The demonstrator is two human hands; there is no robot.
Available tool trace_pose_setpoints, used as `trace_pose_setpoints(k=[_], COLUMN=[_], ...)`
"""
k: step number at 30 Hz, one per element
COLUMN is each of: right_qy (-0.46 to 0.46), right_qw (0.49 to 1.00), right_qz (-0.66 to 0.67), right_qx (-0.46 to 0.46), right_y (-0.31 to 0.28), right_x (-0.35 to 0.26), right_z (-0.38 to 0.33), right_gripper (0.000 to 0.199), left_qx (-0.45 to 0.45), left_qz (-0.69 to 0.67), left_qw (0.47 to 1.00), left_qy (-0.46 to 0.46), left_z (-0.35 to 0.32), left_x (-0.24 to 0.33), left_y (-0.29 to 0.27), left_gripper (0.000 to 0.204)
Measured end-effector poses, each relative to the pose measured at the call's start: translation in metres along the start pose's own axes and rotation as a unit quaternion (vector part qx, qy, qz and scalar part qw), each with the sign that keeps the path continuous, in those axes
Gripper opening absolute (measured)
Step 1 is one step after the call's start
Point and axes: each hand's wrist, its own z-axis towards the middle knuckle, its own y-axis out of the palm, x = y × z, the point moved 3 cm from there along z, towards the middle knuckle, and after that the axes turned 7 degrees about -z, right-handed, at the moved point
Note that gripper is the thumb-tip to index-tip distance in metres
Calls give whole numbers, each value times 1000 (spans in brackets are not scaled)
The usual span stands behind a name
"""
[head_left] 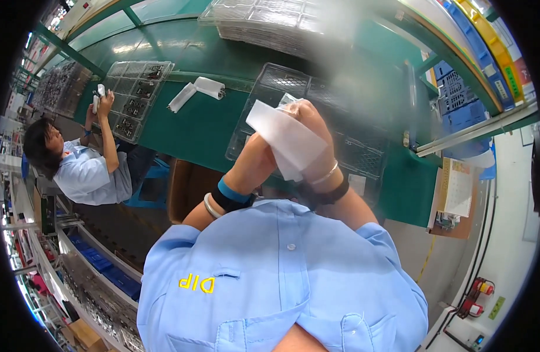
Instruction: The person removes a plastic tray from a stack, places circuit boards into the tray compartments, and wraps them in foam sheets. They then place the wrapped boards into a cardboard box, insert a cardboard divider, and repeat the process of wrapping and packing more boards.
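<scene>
A translucent white wrapping sheet [293, 139], soft like thin foam or paper, is held up in front of my chest. My right hand [315, 124] is closed round its upper right part, fingers curled. My left hand [256, 157] is closed against its left side, with most of its fingers hidden behind the sheet. Something small and pale pokes out at the right fingertips; what it is does not show. Below both hands lies a clear plastic tray [280, 76] with compartments. Two white wrapped bundles [182, 97] lie to the left on the green table [182, 132].
Stacked clear trays [264, 35] stand at the back. On the left, a seated co-worker [88, 176] holds white pieces beside a tray of small metal parts [132, 108]. Blue crates [457, 94] and a cardboard piece [457, 193] are on the right. A grey blur covers the upper middle.
</scene>
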Motion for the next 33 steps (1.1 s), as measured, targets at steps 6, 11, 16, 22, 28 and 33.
trace_pose_setpoints(k=[6,11,16,22,28,33], right_qy=[16,99,155,77,173,186], right_qw=[999,902,931,985,961,897], right_qz=[37,420,294,126,191,397], right_qx=[20,-28,153,86,105,58], right_y=[-1,-7,-6,-6,-1,-9], right_x=[18,53,51,54,80,55], right_z=[-8,-19,-26,-22,-23,-14], right_gripper=[23,27,15,19,23,19], left_qx=[-83,-29,-45,123,68,-54], left_qz=[-2,14,39,231,169,49], left_qw=[996,999,996,965,983,992], left_qy=[-36,-35,-74,-11,6,-98], left_z=[-19,-11,-14,3,-2,-11], left_x=[2,-15,-17,-9,-2,15], left_y=[-2,-26,-44,-66,-47,-47], left_gripper=[50,52,55,51,47,50])
